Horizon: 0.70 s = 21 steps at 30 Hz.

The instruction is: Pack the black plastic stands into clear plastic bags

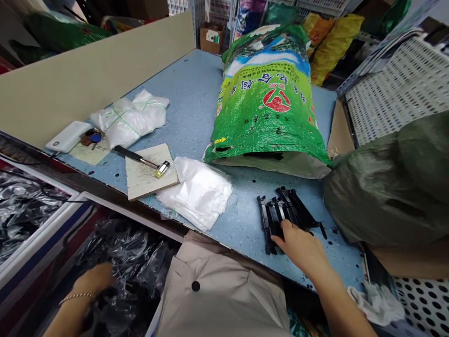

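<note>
My right hand (298, 245) lies palm down on a loose pile of black plastic parts (286, 215), long slotted strips stacked across each other on the blue speckled tabletop (242, 234). Its fingertips are hidden among or behind the strips. My left hand (93, 281), with a thin bracelet (77, 297) on the wrist, reaches low into a heap of black parts wrapped in clear plastic (129, 262), below the table's near edge. The fingers of that hand are out of sight.
A green woven sack (270, 103) lies across the table. A small mallet (143, 161) rests on a wooden board (150, 171), beside a stack of clear plastic bags (196, 192). A power bank (68, 136), keys and tied white bags (129, 119) sit near a beige partition (87, 77). An olive bag (389, 187) bulges at right.
</note>
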{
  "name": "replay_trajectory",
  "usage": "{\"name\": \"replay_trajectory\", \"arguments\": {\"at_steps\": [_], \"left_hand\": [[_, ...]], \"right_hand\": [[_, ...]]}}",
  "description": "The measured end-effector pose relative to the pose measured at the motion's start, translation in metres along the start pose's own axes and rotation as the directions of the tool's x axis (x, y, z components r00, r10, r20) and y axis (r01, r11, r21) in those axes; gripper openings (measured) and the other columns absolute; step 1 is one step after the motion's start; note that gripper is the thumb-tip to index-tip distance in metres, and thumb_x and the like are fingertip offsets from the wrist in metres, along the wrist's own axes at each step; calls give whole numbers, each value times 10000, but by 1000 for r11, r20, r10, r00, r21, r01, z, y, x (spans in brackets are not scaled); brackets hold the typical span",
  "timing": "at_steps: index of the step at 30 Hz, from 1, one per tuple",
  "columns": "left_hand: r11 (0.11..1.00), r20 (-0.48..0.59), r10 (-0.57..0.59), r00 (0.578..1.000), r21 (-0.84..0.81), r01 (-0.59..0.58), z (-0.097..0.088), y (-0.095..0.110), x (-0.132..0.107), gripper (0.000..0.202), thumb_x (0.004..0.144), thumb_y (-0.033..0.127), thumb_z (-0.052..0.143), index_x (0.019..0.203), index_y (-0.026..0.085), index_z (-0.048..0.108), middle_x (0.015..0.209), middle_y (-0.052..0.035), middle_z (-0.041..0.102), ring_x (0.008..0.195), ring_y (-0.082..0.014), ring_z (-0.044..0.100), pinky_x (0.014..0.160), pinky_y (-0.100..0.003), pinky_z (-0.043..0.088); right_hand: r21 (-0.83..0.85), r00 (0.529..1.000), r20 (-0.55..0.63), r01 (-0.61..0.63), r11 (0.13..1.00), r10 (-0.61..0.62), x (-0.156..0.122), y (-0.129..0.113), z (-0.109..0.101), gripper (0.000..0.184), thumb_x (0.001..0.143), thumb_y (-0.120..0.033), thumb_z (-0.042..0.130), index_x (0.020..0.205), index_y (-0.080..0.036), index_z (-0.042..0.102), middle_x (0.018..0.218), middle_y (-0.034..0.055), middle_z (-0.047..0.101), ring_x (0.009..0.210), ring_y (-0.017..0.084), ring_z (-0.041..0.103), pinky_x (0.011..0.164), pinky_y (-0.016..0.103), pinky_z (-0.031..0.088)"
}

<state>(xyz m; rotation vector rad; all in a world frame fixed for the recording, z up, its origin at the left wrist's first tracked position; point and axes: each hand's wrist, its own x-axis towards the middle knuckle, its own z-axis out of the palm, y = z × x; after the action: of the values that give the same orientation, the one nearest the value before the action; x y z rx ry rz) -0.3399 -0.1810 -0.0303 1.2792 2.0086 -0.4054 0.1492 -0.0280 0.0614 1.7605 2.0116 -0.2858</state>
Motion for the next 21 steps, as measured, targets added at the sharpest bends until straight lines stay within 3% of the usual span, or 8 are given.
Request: {"name": "replay_trajectory", "arguments": {"at_steps": [3, 5, 8, 10, 12, 15, 18, 21], "left_hand": [[985, -147, 171, 974, 1, -173, -47, 93, 3, 288, 823, 394, 487, 668, 198, 631, 717, -87, 697, 753, -277, 684, 679, -332, 469], [929, -366, 324, 872, -50, -366, -71, 164, 5, 322, 888, 424, 439, 750, 203, 628, 722, -50, 676, 716, -220, 654, 681, -301, 460], [828, -599, 480, 641, 69, -556, -82, 246, 13, 273, 891, 393, 499, 875, 164, 646, 922, -122, 670, 904, -256, 621, 774, -337, 470], [819, -627, 501, 596, 122, -561, -80, 273, 25, 203, 872, 300, 530, 830, 142, 651, 953, -160, 648, 954, -282, 595, 761, -356, 476], [809, -618, 464, 635, 3, -588, -80, 276, 41, 167, 844, 229, 544, 722, 157, 633, 856, -122, 640, 869, -247, 600, 705, -330, 473], [635, -574, 322, 752, -459, -622, -89, 258, 62, 187, 764, 295, 648, 633, 178, 582, 659, -13, 587, 629, -149, 546, 590, -262, 427], [335, -405, 263, 876, -813, -476, -99, 240, 70, 268, 678, 407, 726, 649, 167, 611, 572, 27, 549, 496, -93, 443, 506, -232, 357], [158, -303, 294, 906, -920, -359, -102, 235, 67, 308, 625, 408, 763, 758, 140, 690, 651, -12, 624, 546, -101, 496, 543, -241, 387]], "right_hand": [[34, 999, 32, 39, 999, -40, 6, -7, 0, 232, 929, -321, 480, 1034, -134, 569, 902, 165, 714, 816, 325, 706, 595, 330, 433], [77, 997, 36, 68, 995, -71, 14, -9, -2, 216, 925, -282, 467, 1048, -142, 577, 910, 159, 717, 841, 312, 703, 609, 316, 429], [250, 992, 19, 114, 961, -123, 26, -8, -2, 227, 903, -261, 482, 1077, -162, 589, 931, 135, 717, 898, 284, 690, 659, 302, 435], [440, 988, -5, 142, 887, -155, 31, -7, 1, 243, 890, -294, 499, 1083, -183, 597, 929, 107, 715, 899, 262, 680, 693, 304, 448], [682, 979, -33, 171, 712, -204, 34, -9, 4, 273, 886, -345, 502, 1094, -197, 598, 926, 77, 709, 868, 232, 670, 706, 310, 472], [958, 950, -29, 116, 262, -312, 37, -20, 4, 340, 875, -411, 533, 1117, -183, 605, 923, 59, 702, 815, 188, 654, 683, 296, 504], [991, 915, -5, -48, -121, -404, 45, -44, -7, 373, 820, -442, 638, 1059, -155, 652, 956, 85, 712, 725, 158, 647, 617, 262, 507], [907, 876, -15, -191, -375, -483, 58, -75, -22, 354, 780, -423, 700, 1016, -159, 677, 1082, 113, 703, 687, 141, 657, 576, 238, 513]]}}
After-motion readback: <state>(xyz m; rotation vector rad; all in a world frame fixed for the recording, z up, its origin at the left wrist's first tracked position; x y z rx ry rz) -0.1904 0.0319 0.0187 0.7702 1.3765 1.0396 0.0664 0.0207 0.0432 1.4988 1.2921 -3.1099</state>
